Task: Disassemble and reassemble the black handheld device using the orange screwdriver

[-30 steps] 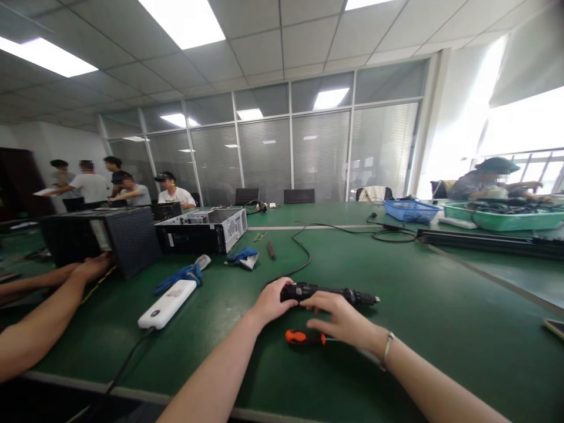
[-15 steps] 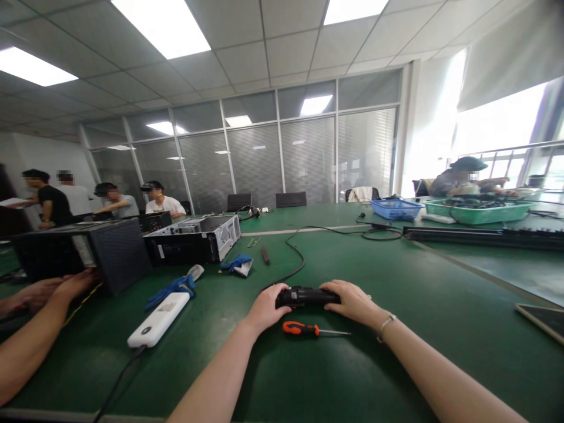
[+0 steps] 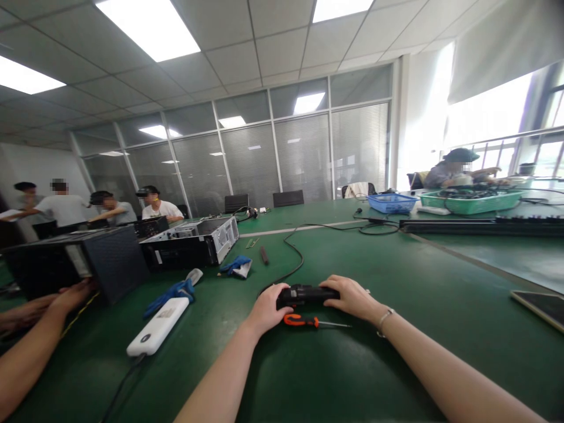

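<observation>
Gripping a black electric screwdriver (image 3: 305, 295), left hand (image 3: 267, 308) and right hand (image 3: 353, 299) around it, orange-handled screwdriver (image 3: 314, 322) alongside on bench (image 3: 335, 376)

A black tool (image 3: 305, 294) lies on the green table (image 3: 379, 376); at its six o'clock, an orange-and-black screwdriver (image 3: 304, 321); at nine, a white device (image 3: 157, 329); at two, a green basket (image 3: 480, 205).

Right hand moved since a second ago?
Yes. Against the brown bar, the right hand has moved right and slightly forward.
</observation>
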The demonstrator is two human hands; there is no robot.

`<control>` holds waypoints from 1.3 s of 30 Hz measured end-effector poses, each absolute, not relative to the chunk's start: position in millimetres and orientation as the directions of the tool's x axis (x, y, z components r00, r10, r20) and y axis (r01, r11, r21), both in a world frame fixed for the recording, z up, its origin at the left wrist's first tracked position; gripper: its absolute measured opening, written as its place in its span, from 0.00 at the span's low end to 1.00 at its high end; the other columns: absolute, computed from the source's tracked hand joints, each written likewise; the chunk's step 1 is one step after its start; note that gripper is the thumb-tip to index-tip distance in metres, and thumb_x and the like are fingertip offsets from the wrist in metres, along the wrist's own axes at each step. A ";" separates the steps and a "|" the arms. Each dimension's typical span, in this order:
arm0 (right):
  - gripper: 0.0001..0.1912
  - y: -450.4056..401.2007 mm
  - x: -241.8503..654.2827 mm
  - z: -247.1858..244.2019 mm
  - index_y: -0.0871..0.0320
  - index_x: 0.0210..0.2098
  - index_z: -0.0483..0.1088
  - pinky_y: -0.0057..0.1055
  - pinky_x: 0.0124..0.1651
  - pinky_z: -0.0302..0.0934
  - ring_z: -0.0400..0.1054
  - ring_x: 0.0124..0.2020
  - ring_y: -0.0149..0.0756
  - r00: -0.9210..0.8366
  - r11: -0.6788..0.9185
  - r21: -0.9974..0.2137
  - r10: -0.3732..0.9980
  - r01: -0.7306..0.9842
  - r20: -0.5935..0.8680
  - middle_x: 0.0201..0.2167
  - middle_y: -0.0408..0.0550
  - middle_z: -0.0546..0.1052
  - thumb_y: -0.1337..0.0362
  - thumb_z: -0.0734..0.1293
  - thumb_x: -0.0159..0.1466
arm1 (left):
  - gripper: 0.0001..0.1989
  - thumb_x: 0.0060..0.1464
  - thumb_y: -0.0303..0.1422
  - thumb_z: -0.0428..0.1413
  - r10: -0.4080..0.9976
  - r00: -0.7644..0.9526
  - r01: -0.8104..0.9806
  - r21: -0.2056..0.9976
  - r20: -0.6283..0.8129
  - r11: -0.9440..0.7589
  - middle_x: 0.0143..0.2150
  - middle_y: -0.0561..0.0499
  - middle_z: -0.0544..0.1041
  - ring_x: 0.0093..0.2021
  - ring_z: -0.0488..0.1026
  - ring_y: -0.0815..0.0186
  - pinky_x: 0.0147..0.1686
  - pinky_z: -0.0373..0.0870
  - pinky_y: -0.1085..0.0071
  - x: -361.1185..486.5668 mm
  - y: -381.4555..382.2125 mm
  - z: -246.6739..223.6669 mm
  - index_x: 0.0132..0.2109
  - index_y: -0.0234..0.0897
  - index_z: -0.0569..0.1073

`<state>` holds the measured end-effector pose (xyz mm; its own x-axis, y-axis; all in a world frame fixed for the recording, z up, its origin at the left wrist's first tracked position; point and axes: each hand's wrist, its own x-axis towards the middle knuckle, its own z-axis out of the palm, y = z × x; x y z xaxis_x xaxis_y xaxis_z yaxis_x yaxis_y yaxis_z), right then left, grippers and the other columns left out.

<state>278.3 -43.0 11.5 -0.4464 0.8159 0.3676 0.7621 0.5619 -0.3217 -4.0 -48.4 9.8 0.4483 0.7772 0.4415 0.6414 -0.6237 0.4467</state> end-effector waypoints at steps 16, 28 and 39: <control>0.23 -39.7 284.1 13.4 0.48 0.52 0.70 0.33 0.46 0.61 0.70 0.41 0.41 -0.430 0.526 -0.289 0.838 0.800 0.337 0.42 0.47 0.76 0.49 0.66 0.58 | 0.28 0.45 0.30 0.65 0.773 0.420 0.663 0.421 0.476 -0.620 0.55 0.47 0.72 0.56 0.68 0.55 0.58 0.63 0.54 -4.8 -46.0 7.7 0.55 0.42 0.69; 0.21 -18.7 328.3 -1.2 0.44 0.51 0.71 0.30 0.38 0.61 0.71 0.40 0.41 -0.190 0.298 -0.245 0.904 0.923 0.384 0.40 0.46 0.76 0.49 0.66 0.59 | 0.10 0.60 0.33 0.55 0.565 0.602 0.533 0.244 0.564 -0.811 0.48 0.48 0.76 0.50 0.72 0.63 0.53 0.70 0.63 0.1 -64.7 25.6 0.48 0.41 0.74; 0.22 -13.2 413.0 -12.4 0.47 0.52 0.70 0.31 0.38 0.61 0.72 0.40 0.41 0.044 0.019 -0.146 0.908 0.989 0.416 0.40 0.48 0.76 0.48 0.62 0.62 | 0.14 0.61 0.41 0.52 0.622 0.710 0.590 0.203 0.329 -0.781 0.32 0.50 0.77 0.33 0.73 0.66 0.36 0.66 0.72 6.4 -72.4 27.0 0.39 0.37 0.77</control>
<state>413.0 -13.2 -12.4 0.0439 0.9083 0.4161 0.9890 0.0193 -0.1465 6.4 -72.4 27.0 0.7103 0.6225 0.3286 0.5904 -0.7811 0.2034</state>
